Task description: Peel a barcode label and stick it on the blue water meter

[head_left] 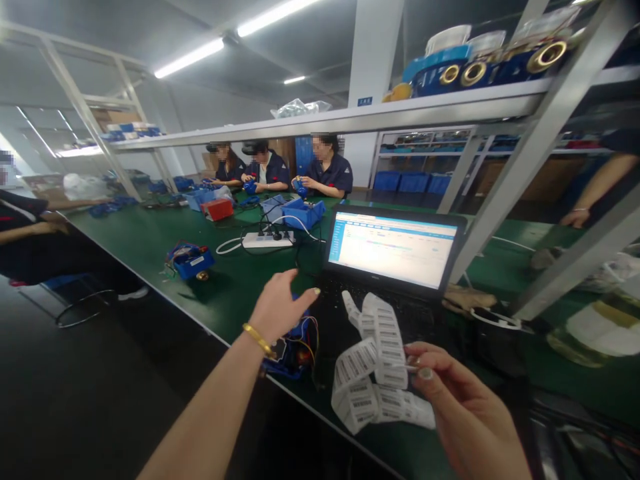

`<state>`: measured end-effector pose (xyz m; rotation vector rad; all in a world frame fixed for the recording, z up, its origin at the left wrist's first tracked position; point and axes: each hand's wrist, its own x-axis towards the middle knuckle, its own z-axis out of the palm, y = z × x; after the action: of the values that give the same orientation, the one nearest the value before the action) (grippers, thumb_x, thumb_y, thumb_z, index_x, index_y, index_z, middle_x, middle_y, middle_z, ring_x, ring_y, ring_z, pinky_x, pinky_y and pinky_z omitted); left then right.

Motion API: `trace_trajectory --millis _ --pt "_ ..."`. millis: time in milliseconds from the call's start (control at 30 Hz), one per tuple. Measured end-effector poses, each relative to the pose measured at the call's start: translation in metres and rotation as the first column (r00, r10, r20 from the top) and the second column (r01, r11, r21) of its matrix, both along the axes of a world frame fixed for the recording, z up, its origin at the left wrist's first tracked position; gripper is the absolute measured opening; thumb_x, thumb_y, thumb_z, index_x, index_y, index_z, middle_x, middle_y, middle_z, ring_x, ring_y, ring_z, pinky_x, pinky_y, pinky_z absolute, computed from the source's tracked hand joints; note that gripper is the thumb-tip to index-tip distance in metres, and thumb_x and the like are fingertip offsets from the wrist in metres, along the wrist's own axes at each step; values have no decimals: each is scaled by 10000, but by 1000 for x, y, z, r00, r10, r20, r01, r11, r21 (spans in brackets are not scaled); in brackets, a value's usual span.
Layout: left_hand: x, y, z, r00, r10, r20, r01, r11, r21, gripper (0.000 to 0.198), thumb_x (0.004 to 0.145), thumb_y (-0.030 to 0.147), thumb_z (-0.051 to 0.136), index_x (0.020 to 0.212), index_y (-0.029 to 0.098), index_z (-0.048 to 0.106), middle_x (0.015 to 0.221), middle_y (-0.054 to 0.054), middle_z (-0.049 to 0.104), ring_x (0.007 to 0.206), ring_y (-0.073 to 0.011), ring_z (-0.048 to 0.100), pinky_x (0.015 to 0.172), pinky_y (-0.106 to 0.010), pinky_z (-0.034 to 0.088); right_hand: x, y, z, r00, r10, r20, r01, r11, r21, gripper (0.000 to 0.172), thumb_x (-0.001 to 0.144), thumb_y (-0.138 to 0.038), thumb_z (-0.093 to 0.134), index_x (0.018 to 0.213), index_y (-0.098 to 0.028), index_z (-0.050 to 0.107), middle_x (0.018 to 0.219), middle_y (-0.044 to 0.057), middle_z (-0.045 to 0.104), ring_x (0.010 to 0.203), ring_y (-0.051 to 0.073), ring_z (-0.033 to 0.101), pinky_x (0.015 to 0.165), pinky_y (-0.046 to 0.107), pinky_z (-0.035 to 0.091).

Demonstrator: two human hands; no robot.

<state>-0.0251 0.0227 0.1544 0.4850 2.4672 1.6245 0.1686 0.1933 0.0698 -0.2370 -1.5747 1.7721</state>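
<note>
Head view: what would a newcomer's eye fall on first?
Probably the white barcode labels, curling from the right hand at lower right of centre. Just above them glows the laptop screen. Left of the labels, a gold bracelet circles the left hand's wrist.

A white, curling paper label strip (389,340) carries rows of black barcodes; the flat tabletop (235,290) is dark green, the round metal bracelet (257,339) gold, the thin laptop (375,279) black.
</note>
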Motion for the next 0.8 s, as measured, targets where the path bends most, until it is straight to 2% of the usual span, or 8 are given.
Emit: trace_trajectory --millis 67,133,233,300,400,533,700,800 --pt "-11 -33 -3 997 72 4 -71 987 -147 849 470 426 832 1206 123 535 1315 -196 482 1266 -380 371 1014 -363 324 2 -13 -4 994 107 15 -106 994 -28 184 807 -341 750 772 -196 642 948 71 587 876 212 578 690 197 513" --pt "-22 -54 -12 993 84 83 -63 971 -231 848 408 417 857 1136 81 579 1077 -211 625 1110 -410 517 848 -355 441 -1 -28 -2 975 221 18 -221 975 -30 177 829 -343 727 762 -201 645 926 63 582 839 193 573 688 191 507" --pt "-33 -66 -27 967 58 246 2 971 -238 762 479 445 825 1108 84 594 744 -130 679 715 -327 645 526 -298 449 -10 -52 4 928 372 27 -370 926 -77 201 852 -358 704 750 -196 641 931 63 578 792 176 570 695 202 502" --pt "-36 -70 -34 939 57 338 6 984 -181 711 535 432 802 1134 122 576 715 -91 686 585 -260 628 435 -262 408 -16 -67 3 894 447 23 -441 889 -124 224 850 -375 708 744 -191 636 942 67 581 799 181 577 713 220 502" --pt "-34 -75 -40 875 69 479 -54 998 -45 557 636 417 743 1092 141 583 805 -104 703 632 -237 646 470 -266 467 -25 -84 -6 856 516 28 -505 847 -165 239 856 -392 700 756 -187 626 958 72 582 836 194 580 754 249 492" --pt "-23 -81 -46 773 65 631 -190 973 132 373 801 429 572 1031 136 595 848 -118 700 699 -219 663 603 -325 549 -43 -97 -18 876 481 44 -471 870 -146 238 856 -393 686 765 -183 623 960 73 582 899 215 573 806 286 476" --pt "-11 -78 -48 704 36 709 -303 919 254 378 810 438 573 1078 172 585 865 -86 701 680 -200 660 603 -317 555 -78 -96 -3 940 339 22 -339 941 -9 171 795 -338 662 732 -183 628 1032 87 571 1009 237 539 805 300 502" --pt "-9 -74 -48 674 25 738 -340 897 281 367 812 441 571 1074 184 589 865 -70 699 696 -197 661 617 -314 555 -96 -92 8 948 316 37 -318 946 60 140 774 -315 637 736 -180 642 1159 87 528 1077 242 511 880 328 487"
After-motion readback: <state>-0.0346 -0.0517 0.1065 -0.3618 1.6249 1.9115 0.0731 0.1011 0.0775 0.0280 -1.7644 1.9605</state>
